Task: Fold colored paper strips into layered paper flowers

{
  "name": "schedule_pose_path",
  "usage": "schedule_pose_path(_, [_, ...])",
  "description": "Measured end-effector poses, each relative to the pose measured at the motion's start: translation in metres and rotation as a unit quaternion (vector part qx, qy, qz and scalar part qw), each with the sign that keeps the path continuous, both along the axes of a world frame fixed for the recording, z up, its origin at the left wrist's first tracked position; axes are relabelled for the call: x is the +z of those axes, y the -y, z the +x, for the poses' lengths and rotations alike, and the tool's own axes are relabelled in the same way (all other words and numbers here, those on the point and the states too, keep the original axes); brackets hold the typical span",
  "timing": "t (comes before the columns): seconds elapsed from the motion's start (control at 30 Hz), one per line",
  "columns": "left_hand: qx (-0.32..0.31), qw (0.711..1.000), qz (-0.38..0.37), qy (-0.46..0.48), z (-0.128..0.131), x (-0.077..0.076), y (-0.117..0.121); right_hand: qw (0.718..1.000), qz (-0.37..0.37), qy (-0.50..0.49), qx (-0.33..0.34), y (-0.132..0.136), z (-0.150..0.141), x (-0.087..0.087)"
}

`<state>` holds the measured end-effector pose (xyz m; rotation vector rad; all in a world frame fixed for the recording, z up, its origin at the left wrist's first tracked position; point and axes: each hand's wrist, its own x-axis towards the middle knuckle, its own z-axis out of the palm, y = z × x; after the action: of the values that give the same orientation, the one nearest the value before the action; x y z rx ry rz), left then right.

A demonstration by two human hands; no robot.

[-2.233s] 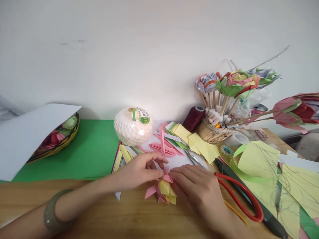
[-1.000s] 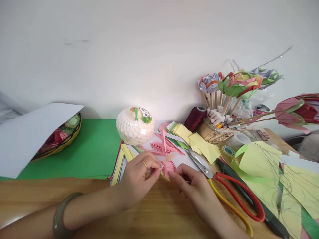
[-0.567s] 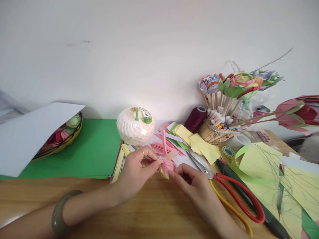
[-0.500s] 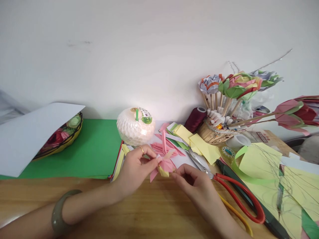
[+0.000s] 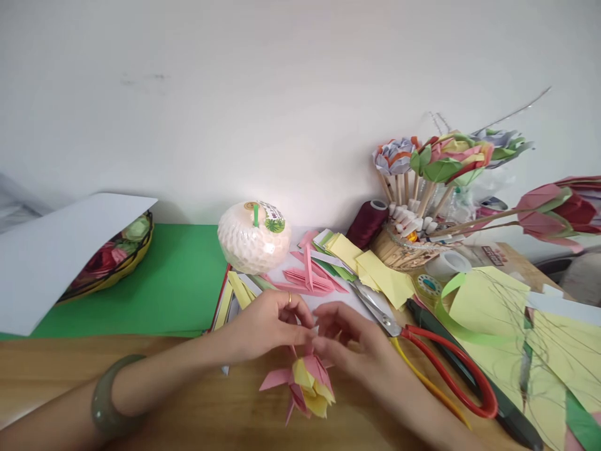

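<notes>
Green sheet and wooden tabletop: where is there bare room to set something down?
The green sheet is bare between the basket and the white wrapped fruit. The wooden tabletop shows bare between the green sheet and left forearm, and between that forearm and the paper flower. The right is crowded: scissors, yellow paper.

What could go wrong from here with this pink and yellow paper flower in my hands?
Your left hand and right hand are at one end of the paper flower, its petals jutting out below, so they might crease against the table. The right hand is close to the scissors and could knock them. That might also disturb the yellow slips beside the blades.
</notes>
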<state>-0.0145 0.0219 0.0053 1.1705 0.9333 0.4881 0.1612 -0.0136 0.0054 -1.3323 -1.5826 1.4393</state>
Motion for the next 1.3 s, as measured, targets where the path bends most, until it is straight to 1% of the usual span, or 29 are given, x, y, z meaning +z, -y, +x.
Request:
schedule_pose_path(0.03, [0.012, 1.000, 0.001, 0.006, 0.000, 0.000, 0.001, 0.999, -0.030, -0.013, 0.016, 0.000, -0.002, -0.002])
schedule_pose_path(0.07, [0.028, 0.999, -0.001, 0.020, 0.001, 0.000, 0.001, 0.998, -0.047, -0.026, 0.011, 0.000, -0.004, -0.004])
schedule_pose_path(0.1, [0.042, 0.998, -0.006, 0.039, 0.000, 0.000, 0.001, 0.998, -0.054, -0.037, -0.002, -0.001, -0.004, -0.006])
schedule_pose_path(0.17, [0.070, 0.996, -0.001, 0.064, 0.000, 0.000, 0.001, 0.997, -0.041, -0.044, -0.042, -0.003, -0.004, -0.009])
schedule_pose_path(0.2, [0.081, 0.995, 0.013, 0.058, 0.000, 0.000, 0.001, 0.997, -0.027, -0.038, -0.057, -0.003, -0.003, -0.010])
schedule_pose_path(0.27, [0.082, 0.996, 0.042, 0.016, 0.000, 0.001, 0.001, 0.997, 0.011, -0.008, -0.081, -0.004, 0.000, -0.011])
schedule_pose_path(0.4, [0.038, 0.997, 0.039, -0.052, 0.002, 0.003, 0.007, 0.986, 0.098, 0.075, -0.109, 0.001, 0.000, -0.008])
schedule_pose_path(0.47, [0.052, 0.989, 0.106, -0.092, 0.003, 0.005, 0.013, 0.978, 0.139, 0.108, -0.109, 0.006, -0.001, -0.005])
schedule_pose_path(0.53, [0.070, 0.966, 0.203, -0.142, 0.004, 0.008, 0.018, 0.964, 0.198, 0.138, -0.114, 0.010, -0.002, -0.004])
schedule_pose_path(0.6, [0.073, 0.941, 0.284, -0.172, 0.003, 0.008, 0.023, 0.937, 0.284, 0.165, -0.120, 0.014, -0.004, -0.003])
schedule_pose_path(0.7, [0.074, 0.907, 0.390, -0.145, 0.003, 0.006, 0.025, 0.887, 0.408, 0.191, -0.106, 0.016, -0.005, -0.003])
schedule_pose_path(0.77, [0.080, 0.880, 0.454, -0.111, 0.002, 0.003, 0.025, 0.866, 0.448, 0.200, -0.091, 0.016, -0.005, -0.003])
schedule_pose_path(0.87, [0.087, 0.838, 0.533, -0.081, 0.001, 0.000, 0.023, 0.854, 0.473, 0.204, -0.077, 0.016, -0.002, -0.003])
schedule_pose_path(0.93, [0.082, 0.816, 0.566, -0.081, 0.000, -0.002, 0.023, 0.851, 0.483, 0.197, -0.065, 0.016, -0.001, -0.002])
schedule_pose_path(1.07, [0.073, 0.792, 0.598, -0.097, -0.001, -0.004, 0.022, 0.840, 0.505, 0.192, -0.049, 0.018, 0.000, -0.002])
schedule_pose_path(1.2, [0.082, 0.767, 0.628, -0.099, -0.001, -0.005, 0.021, 0.830, 0.515, 0.201, -0.067, 0.017, -0.001, -0.002])
schedule_pose_path(1.3, [0.090, 0.756, 0.639, -0.109, -0.001, -0.005, 0.021, 0.829, 0.518, 0.200, -0.074, 0.016, -0.001, -0.001])
